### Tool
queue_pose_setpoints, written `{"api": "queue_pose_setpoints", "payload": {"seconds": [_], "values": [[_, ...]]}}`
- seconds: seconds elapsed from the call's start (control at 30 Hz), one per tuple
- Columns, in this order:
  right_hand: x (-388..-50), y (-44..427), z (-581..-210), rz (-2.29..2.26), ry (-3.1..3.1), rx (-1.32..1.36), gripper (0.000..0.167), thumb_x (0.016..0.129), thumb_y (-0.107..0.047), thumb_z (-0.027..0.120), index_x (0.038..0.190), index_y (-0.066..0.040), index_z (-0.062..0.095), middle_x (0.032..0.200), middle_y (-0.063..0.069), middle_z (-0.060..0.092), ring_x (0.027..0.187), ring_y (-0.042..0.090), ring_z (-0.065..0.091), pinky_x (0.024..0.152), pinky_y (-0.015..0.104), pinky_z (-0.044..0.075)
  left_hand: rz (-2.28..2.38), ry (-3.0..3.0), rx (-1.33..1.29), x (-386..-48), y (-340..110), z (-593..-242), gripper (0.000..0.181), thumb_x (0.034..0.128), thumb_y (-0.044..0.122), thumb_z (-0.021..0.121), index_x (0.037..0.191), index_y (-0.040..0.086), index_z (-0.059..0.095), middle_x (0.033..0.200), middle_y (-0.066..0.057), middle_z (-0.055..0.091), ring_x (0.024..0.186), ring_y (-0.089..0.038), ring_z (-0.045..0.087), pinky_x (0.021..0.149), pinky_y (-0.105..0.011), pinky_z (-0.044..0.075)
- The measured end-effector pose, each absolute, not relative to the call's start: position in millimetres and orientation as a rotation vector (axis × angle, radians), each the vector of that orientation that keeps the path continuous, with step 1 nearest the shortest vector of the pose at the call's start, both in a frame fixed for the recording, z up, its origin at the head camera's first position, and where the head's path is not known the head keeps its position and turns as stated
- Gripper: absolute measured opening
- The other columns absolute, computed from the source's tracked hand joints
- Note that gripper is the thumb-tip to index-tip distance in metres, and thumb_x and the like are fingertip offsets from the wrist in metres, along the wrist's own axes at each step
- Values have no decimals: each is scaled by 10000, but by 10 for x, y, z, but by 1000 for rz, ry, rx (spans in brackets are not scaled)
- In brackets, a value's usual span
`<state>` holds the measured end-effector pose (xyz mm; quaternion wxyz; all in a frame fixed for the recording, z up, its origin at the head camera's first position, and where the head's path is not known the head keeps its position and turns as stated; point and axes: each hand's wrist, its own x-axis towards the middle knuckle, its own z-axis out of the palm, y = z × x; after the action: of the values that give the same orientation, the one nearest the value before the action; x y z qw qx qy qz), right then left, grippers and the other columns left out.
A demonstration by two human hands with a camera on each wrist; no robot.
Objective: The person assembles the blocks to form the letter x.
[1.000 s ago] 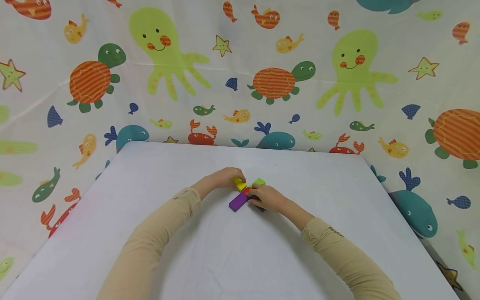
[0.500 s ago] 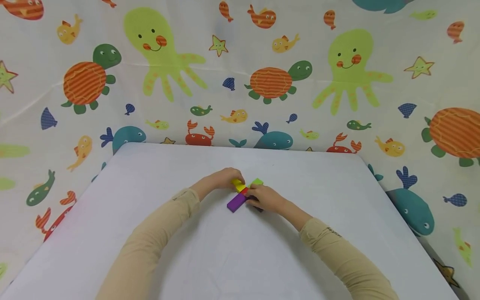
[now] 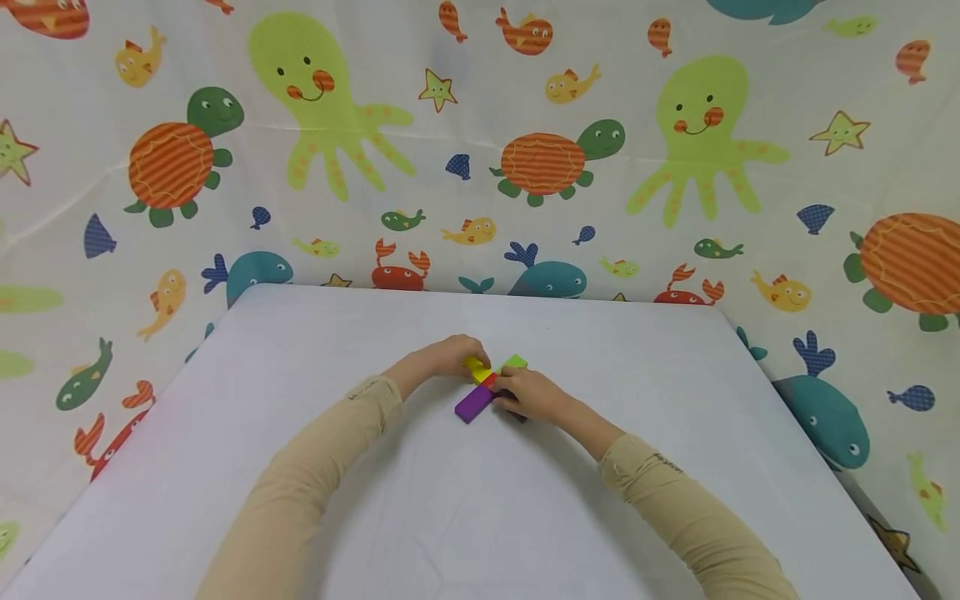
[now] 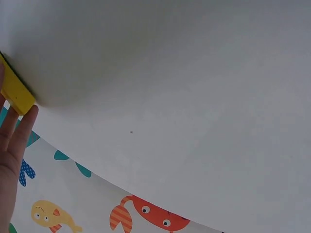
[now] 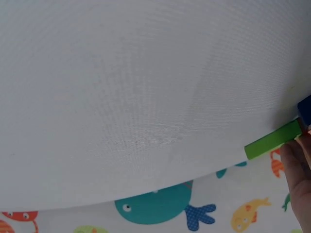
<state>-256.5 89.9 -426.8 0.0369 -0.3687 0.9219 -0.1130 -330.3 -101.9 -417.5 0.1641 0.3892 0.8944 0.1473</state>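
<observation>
Several coloured blocks lie together on the white table, spread like a cross around a small red block. My left hand grips the yellow block at the upper left; its fingertips show along the block's side in the left wrist view. Over the lower right arm of the cross, my right hand holds the dark blue block, mostly hidden beneath the fingers in the head view. A purple block points to the lower left. Opposite it, a green block lies beside my right fingertips.
The white tabletop stretches around the blocks on every side. Behind it hangs a cloth printed with sea animals, which also runs down past the table's left and right edges.
Both hands stay in place at the blocks, and the blocks keep their arrangement. Only the head view has shifted slightly.
</observation>
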Motion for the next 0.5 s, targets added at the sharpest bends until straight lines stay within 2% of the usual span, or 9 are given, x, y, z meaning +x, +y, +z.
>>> {"api": "queue_pose_setpoints", "payload": {"seconds": [0.5], "values": [[-2557, 900, -4290, -358, 2837, -1109, 214, 881, -225, 663, 1015, -60, 692, 893, 40, 591, 743, 119, 536, 715, 220, 502, 287, 2636, 1124, -3227, -939, -4147, 258, 827, 72, 707, 1085, 67, 702, 1115, -77, 685, 1094, -243, 579, 1015, -357, 438]]}}
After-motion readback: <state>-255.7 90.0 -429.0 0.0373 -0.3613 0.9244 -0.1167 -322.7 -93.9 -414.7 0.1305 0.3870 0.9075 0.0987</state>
